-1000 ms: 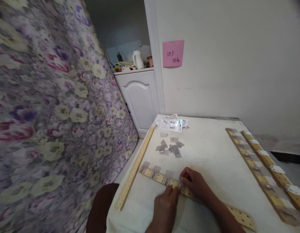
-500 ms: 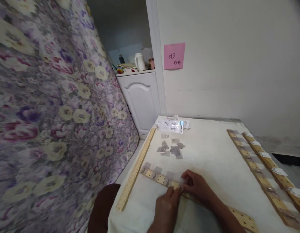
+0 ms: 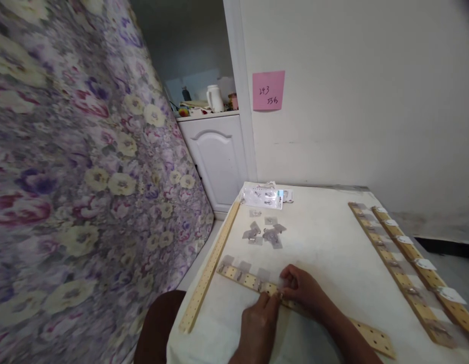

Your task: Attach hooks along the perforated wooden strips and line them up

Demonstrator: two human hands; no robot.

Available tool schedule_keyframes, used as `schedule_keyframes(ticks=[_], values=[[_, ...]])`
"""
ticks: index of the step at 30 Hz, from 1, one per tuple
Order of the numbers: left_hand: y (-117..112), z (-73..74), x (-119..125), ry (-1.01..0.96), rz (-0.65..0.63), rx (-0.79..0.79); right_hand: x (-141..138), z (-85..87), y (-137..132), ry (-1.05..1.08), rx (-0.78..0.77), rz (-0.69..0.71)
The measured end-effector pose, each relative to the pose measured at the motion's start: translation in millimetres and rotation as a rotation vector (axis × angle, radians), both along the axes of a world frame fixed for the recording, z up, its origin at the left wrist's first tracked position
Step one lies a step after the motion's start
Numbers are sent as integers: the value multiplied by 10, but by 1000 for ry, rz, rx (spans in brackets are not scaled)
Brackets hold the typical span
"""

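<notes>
Barely shifted, both hands [image 3: 257, 323] [image 3: 304, 287] work at perforated wood [image 3: 250, 280].

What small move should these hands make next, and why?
Probably, the right hand should settle the small silvery metal piece onto the pale wooden strip with holes, with the left hand steadying the strip. Three similar metal pieces with clear plastic squares already sit along its left part, while this one lies where both hands meet.
</notes>
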State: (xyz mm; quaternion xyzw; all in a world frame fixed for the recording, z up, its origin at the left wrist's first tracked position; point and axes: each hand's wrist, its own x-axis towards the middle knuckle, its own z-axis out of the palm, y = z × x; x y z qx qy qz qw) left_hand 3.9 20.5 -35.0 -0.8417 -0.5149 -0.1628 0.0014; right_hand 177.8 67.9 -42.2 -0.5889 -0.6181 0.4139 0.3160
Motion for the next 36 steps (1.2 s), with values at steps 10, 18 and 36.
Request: schedule_keyframes(ticks=[10,18,36], values=[[-57,32,-25,-157,2,-4,87,47,9,110,40,30],[-64,70,-70,-387,7,-145,577,19,-224,-17,137,-174],[1392,599,244,-78,49,-73,682,-46,-144,-242,36,-149]])
